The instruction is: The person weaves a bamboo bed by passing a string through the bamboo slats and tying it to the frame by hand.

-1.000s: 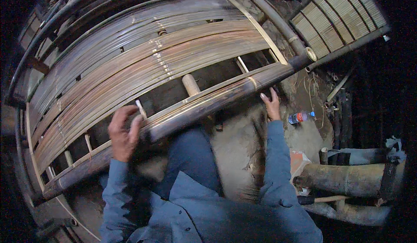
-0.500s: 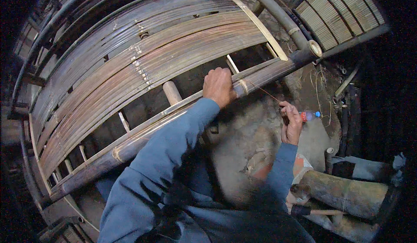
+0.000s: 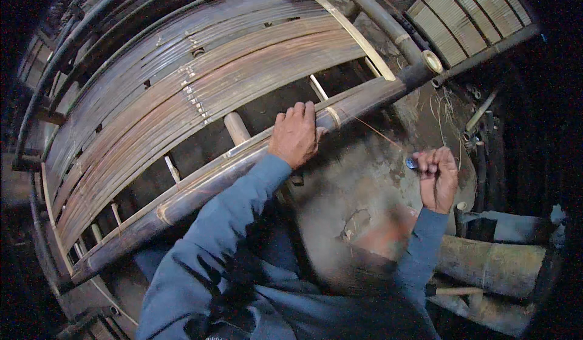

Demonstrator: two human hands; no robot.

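Note:
A bamboo bench or bed frame with a slatted top (image 3: 243, 66) stretches before me, its near edge a thick dark bamboo pole (image 3: 370, 104). My left hand (image 3: 296, 134) rests closed over this pole and the thin strip beside it, fingers bent over the far side. From a pale binding (image 3: 333, 117) on the pole, a thin reddish cord (image 3: 378, 132) runs taut to the right. My right hand (image 3: 438, 173) pinches its other end, raised over the floor. Behind that hand lies a plastic bottle (image 3: 412, 162), mostly hidden.
Thick bamboo sections (image 3: 492, 264) lie at the lower right beside a wooden handle (image 3: 458, 291). A slatted panel (image 3: 467, 18) stands at the far right. Loose pale strips (image 3: 446, 109) are on the floor, and short crosspieces (image 3: 237, 128) bridge the gap below the slats.
My right hand has moved right and slightly down, drawing out more of the cord. My left hand has slid a little left along the pole, and its fingers have shifted.

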